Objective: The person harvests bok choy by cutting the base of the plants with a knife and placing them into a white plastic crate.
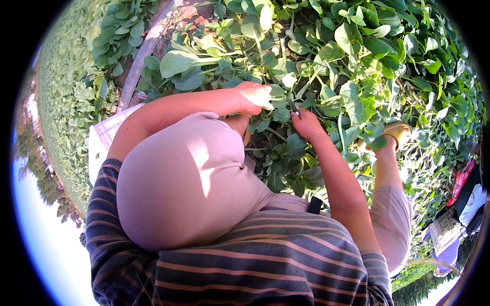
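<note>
My left hand (252,98) reaches past my bent knee into a bed of leafy green plants. Its fingers are closed around a pale green stem (268,106), whose base is hidden among leaves. Just to the right, my right hand (307,124) grips a knife (292,103) by its handle. The thin dark blade points up and away from me, between the plants and apart from the left hand. Loose-looking broad leaves (180,63) with pale stalks lie beyond the left hand. More dark green leaves (294,147) stand below the right hand.
A grey hose or pipe (139,65) runs along bare soil at upper left. A white plaid container or bag (101,134) sits by my left elbow. My yellow shoe (401,134) rests among plants. At far right are bags (472,204) and part of another person (447,252).
</note>
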`<state>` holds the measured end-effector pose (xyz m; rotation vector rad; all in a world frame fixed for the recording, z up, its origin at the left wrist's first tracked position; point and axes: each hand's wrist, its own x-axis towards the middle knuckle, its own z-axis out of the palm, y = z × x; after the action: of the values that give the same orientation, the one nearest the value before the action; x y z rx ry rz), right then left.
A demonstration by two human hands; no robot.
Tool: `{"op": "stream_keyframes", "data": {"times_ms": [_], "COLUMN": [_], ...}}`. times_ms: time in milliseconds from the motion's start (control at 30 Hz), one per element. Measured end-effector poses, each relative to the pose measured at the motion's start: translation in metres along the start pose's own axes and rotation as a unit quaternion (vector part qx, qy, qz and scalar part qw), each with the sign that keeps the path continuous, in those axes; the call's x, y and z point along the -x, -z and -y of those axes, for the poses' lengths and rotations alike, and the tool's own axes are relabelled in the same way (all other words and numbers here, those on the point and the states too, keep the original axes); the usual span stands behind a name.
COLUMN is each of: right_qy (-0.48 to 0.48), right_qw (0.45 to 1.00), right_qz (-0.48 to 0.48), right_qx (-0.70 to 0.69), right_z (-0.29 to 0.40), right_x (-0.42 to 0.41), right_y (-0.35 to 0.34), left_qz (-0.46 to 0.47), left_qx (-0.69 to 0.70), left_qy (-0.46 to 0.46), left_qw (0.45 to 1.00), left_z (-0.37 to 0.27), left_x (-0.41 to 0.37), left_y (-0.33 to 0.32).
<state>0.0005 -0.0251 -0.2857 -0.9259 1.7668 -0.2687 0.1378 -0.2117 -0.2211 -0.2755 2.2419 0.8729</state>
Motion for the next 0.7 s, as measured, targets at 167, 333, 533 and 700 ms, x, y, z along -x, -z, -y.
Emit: {"op": "stream_keyframes", "data": {"times_ms": [167,333,533,700], "right_qy": [-0.007,0.069,0.085,0.095], "right_qw": [0.999,0.946,0.861,0.783], "right_qz": [-0.024,-0.234,-0.043,-0.112], "right_qx": [-0.045,-0.215,-0.499,-0.605], "right_z": [-0.01,0.026,0.075,0.086], "right_x": [0.021,0.033,0.032,0.028], "right_y": [-0.014,0.025,0.054,0.065], "left_qz": [-0.012,0.005,0.067,-0.01], "left_qx": [0.037,0.166,0.535,0.65], "left_qy": [-0.023,0.021,-0.065,-0.031], "left_qw": [0.999,0.986,0.84,0.759], "left_z": [0.028,0.003,0.004,0.0], "left_x": [-0.015,0.028,0.057,0.062], "left_y": [-0.006,0.057,0.088,0.086]}}
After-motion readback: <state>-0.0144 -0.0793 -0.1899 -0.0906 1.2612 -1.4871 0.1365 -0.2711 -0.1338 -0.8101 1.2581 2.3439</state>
